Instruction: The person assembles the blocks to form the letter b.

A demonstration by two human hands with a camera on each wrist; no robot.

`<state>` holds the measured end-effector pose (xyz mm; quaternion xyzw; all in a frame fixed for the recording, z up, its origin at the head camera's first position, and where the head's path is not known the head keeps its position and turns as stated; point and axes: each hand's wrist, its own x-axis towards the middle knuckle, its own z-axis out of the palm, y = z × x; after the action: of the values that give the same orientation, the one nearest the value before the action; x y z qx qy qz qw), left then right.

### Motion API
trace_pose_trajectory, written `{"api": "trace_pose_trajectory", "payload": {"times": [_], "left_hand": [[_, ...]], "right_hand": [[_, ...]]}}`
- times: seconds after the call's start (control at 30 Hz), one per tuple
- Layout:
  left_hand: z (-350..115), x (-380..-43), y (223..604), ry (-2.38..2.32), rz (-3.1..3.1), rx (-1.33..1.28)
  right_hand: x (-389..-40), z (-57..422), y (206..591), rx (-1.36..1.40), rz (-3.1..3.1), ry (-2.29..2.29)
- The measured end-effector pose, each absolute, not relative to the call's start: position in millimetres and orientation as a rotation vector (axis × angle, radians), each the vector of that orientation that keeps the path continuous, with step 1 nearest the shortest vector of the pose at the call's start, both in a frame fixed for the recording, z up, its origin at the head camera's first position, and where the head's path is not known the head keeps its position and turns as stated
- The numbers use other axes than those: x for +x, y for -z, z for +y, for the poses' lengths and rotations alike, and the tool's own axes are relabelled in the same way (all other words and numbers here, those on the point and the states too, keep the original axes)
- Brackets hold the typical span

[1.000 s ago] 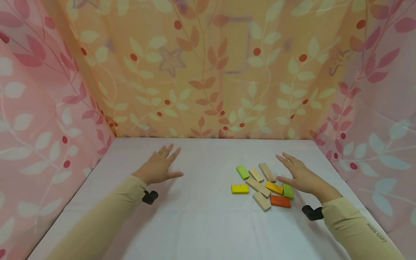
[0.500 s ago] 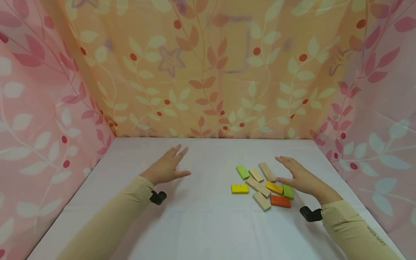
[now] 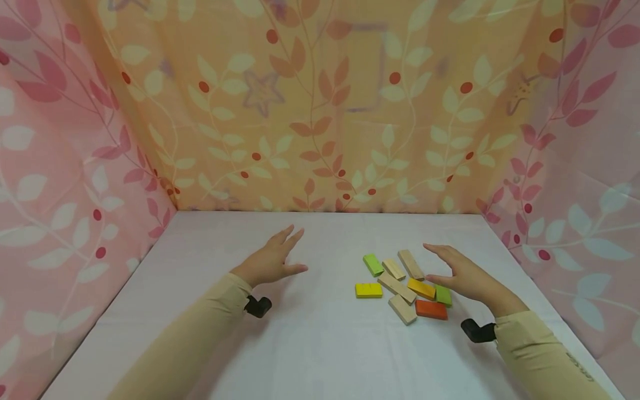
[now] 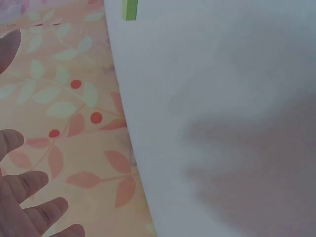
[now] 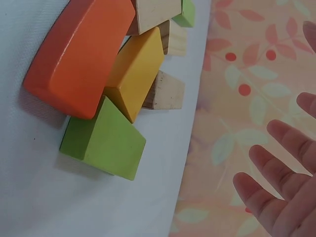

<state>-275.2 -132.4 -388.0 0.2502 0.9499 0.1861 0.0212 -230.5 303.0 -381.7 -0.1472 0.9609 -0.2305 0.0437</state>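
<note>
Wooden blocks lie in a loose cluster right of centre on the white table. Among them are a yellow block (image 3: 368, 290), an orange-red block (image 3: 431, 310), an amber block (image 3: 421, 289), a light green block (image 3: 373, 265), a darker green block (image 5: 106, 140) and several plain wood blocks (image 3: 402, 309). My right hand (image 3: 465, 278) hovers at the cluster's right side, fingers extended, thumb overlapping the green block in the head view. Left of the blocks, my left hand (image 3: 272, 261) is over the table with fingers spread and nothing in it. One green block (image 4: 130, 9) shows at the top of the left wrist view.
The white table (image 3: 310, 344) is walled by a yellow-orange patterned cloth (image 3: 315, 111) at the back and pink leaf-print cloths (image 3: 590, 166) at both sides. A black wrist-worn device (image 3: 258, 306) hangs below each sleeve cuff.
My left hand has moved right, toward the blocks. The right hand has dipped slightly, its fingers drawn closer together. The blocks have stayed put.
</note>
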Motion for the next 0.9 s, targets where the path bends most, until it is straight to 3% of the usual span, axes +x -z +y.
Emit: {"api": "trace_pose_trajectory", "payload": {"times": [0.9], "left_hand": [[-84, -272, 413, -0.750, 2.846, 0.773]], "right_hand": [[-228, 308, 400, -0.483, 2.918, 0.829]]}}
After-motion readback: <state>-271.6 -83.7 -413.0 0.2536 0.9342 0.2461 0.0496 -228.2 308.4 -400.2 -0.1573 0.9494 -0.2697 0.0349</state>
